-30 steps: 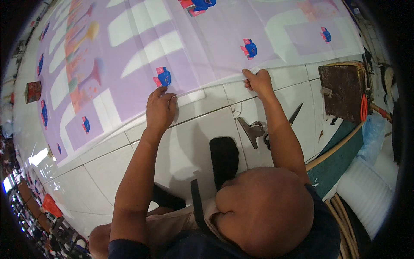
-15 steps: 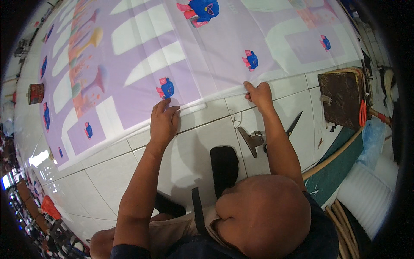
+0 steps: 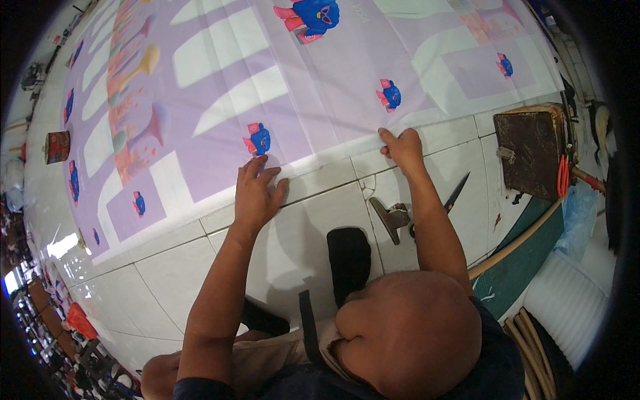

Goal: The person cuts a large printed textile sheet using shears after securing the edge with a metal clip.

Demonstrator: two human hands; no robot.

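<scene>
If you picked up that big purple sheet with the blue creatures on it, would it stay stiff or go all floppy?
Probably floppy: the sheet shows soft creases running through it. It would likely sag in the middle, since it spreads far beyond the left hand and right hand. Its edge looks thin, so it may be light for its size.

White tiled floor (image 3: pixel 307 223), 1 printed sheet (image 3: pixel 300 87), scissors (image 3: pixel 457 192), metal tool (image 3: pixel 387 220), tin (image 3: pixel 57 148)

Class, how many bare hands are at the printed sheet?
2: the left hand, by a blue figure at the near edge of the sheet; the right hand, farther right along that edge.
</scene>
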